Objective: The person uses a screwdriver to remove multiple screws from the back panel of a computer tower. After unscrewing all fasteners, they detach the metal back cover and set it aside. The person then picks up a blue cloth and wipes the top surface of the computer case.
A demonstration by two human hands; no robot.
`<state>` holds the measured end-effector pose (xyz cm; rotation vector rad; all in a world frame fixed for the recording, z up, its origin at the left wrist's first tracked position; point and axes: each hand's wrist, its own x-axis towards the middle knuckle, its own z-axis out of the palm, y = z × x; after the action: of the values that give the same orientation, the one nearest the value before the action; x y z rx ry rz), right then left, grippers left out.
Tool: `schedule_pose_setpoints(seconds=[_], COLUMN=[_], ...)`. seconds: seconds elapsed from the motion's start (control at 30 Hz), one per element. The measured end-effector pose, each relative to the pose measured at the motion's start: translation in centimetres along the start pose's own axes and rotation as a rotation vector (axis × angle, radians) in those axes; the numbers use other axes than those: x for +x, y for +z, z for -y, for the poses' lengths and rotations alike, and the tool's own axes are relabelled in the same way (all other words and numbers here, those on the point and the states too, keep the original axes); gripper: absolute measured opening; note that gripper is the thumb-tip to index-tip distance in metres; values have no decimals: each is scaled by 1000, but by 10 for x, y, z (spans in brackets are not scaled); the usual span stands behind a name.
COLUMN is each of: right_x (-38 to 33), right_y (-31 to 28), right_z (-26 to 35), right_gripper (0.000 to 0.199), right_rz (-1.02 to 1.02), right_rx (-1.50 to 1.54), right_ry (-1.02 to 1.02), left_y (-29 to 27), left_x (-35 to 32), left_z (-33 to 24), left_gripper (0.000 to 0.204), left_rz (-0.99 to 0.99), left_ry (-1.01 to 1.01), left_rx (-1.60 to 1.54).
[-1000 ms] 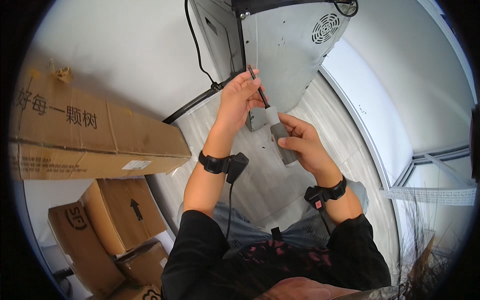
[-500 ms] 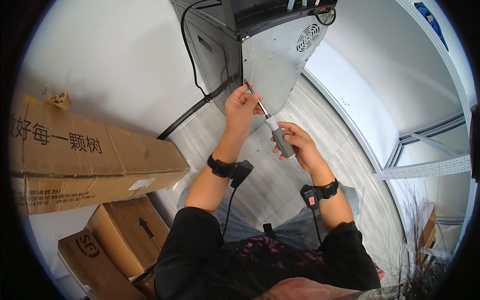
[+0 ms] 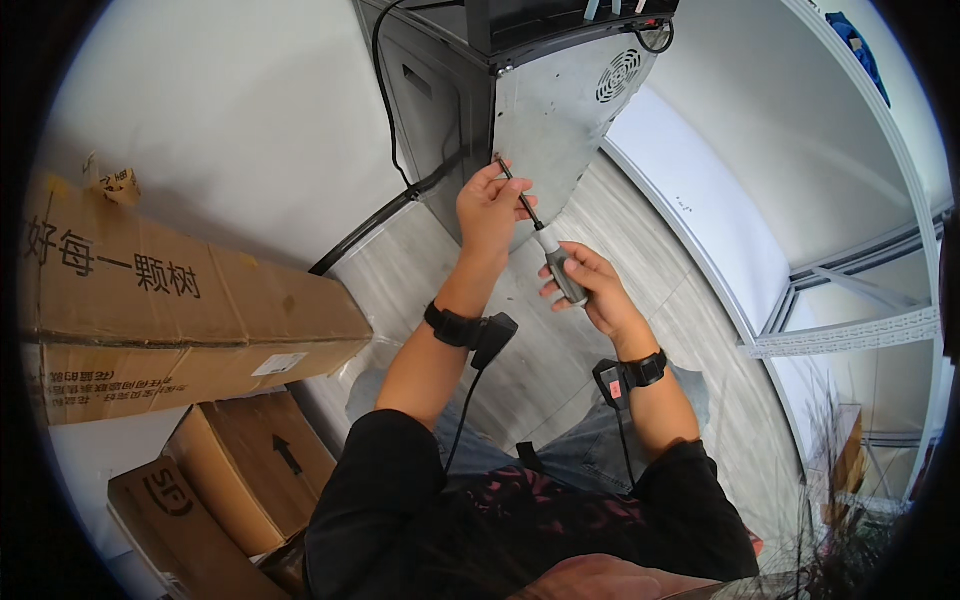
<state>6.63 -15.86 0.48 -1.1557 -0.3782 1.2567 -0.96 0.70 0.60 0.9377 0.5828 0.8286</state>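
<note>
Pinching the slim shaft (image 3: 533, 213) of the screwdriver (image 3: 549, 243) with the left hand (image 3: 487, 210); curling the right hand (image 3: 606, 298) round the grey handle (image 3: 572, 289). Likely light and stiff, perhaps slippery along the metal; best gripped by the handle. Aimed at the pale panel's (image 3: 555, 125) left edge.

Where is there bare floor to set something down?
Bare floor shows between the right hand and the white panel, and between the left hand and the long carton. It is crowded where both hands hold the screwdriver beside the grey cabinet, and at lower left, where smaller cartons sit close together.
</note>
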Motion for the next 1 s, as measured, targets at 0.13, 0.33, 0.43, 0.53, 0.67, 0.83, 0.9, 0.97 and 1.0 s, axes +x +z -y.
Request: schedule_pose_setpoints(seconds=[0.13,0.33,0.43,0.53,0.67,0.83,0.9,0.97,1.0], right_x=[5,15,23,10,9,12,12,12,12], right_y=[-7,-7,-16,10,3,-8,-10,-11,-10], right_z=[-2,-17,-28,-13,-9,-10,-10,-10,-10], right_gripper=[41,44,44,39,28,22,21,21,21], right_rz=[3,-223,-293,-303,-177,-158,-158,-160,-161], right_rx=[2,-412,-644,-506,-263,-298,-284,-278,-280], right_ry=[-40,-294,-436,-248,-228,-247,-245,-246,-248], left_y=[0,6,10,7,11,12,10,9,8], left_x=[1,-2,-2,0,-1,-1,-3,-3,-3], left_z=[0,-4,-6,-5,-3,-1,-4,-5,-6], left_gripper=[32,29,29,30,29,30,33,36,37], left_rz=[23,-23,-45,-78,-91,-93,-80,-73,-73], left_ry=[-7,-16,-25,-29,-22,-5,-22,-40,-48], left_rx=[-33,-48,-88,-107,-138,-124,-140,-156,-165])
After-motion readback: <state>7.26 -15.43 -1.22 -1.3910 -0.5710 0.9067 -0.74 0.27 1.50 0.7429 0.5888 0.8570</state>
